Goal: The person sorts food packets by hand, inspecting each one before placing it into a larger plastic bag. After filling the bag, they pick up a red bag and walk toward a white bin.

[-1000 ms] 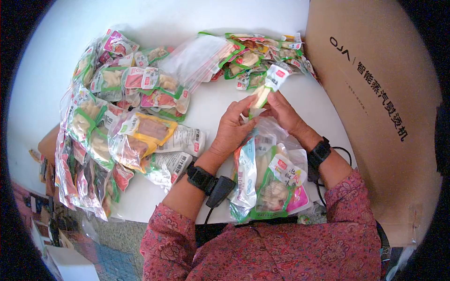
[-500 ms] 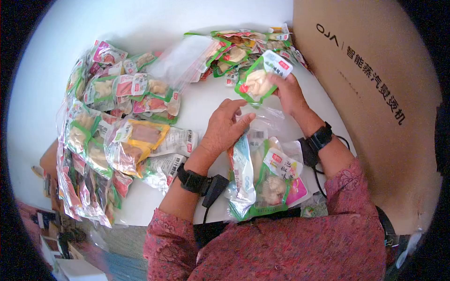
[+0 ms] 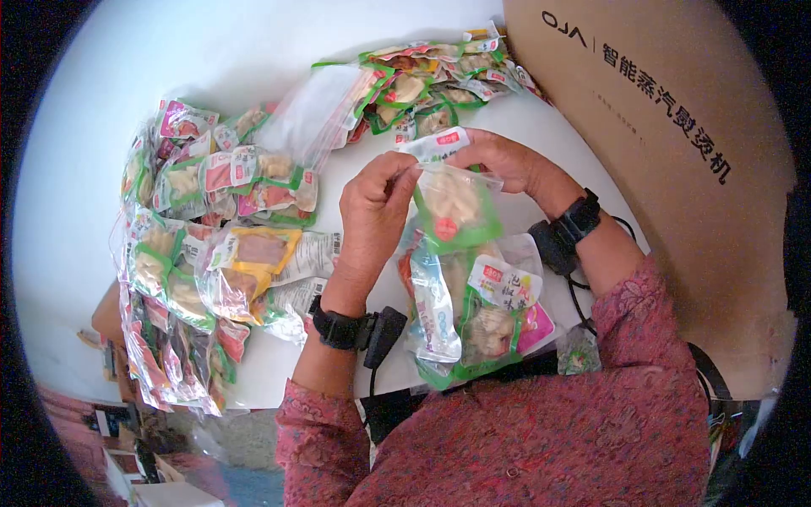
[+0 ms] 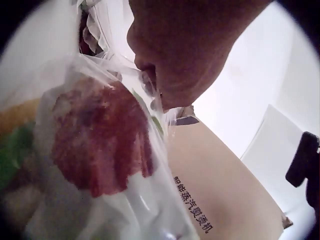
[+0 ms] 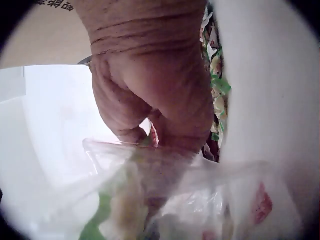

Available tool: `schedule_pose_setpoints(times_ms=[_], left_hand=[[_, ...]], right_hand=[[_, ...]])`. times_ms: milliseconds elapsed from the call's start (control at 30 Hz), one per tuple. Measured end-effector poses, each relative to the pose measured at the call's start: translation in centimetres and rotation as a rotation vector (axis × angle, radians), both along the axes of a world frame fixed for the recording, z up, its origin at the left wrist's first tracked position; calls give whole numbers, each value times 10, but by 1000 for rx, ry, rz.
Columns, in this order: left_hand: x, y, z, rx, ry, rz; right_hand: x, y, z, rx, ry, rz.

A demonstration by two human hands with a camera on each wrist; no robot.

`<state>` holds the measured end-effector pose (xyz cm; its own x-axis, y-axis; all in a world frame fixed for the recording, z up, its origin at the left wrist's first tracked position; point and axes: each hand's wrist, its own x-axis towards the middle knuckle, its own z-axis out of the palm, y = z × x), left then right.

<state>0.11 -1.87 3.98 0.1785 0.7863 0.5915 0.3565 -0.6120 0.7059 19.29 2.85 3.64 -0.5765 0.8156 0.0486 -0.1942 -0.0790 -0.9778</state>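
Observation:
My right hand point(image 3: 507, 159) grips a green-edged food packet point(image 3: 456, 203) by its white printed top, with pale pieces showing in its window. The packet hangs upright, with clear film over its window. That film belongs to a clear plastic bag point(image 3: 525, 253) standing near the table's front edge. My left hand point(image 3: 372, 220) pinches the bag's mouth between thumb and forefinger, next to the packet's top corner. Inside the bag are several packets, among them a white-and-green one point(image 3: 494, 317) and a silvery blue one point(image 3: 435, 308). In the right wrist view, the bag's rim point(image 5: 115, 143) crosses the right fingers.
Filled clear bags of packets point(image 3: 224, 253) cover the table's left side. At the back lies a pile of loose packets point(image 3: 431, 84), beside some flat empty bags point(image 3: 317, 106). A tall cardboard box point(image 3: 650, 169) stands on the right. Black cables point(image 3: 579, 296) run by the right wrist.
The right hand has turned the packet over and brought it down and left to the bag's mouth. The left hand, spread apart from the packet half a second ago, now pinches the bag's edge.

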Motion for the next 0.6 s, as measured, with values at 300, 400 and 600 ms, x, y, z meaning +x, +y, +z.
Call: schedule_pose_setpoints(times_ms=[300, 400, 600], left_hand=[[5, 9, -2, 52, -19, 76], [3, 12, -5, 26, -94, 34], [8, 6, 0, -75, -33, 23]], right_hand=[[6, 0, -7, -89, -83, 287], [10, 7, 0, 151, -280, 218], [19, 4, 4, 79, -196, 561]])
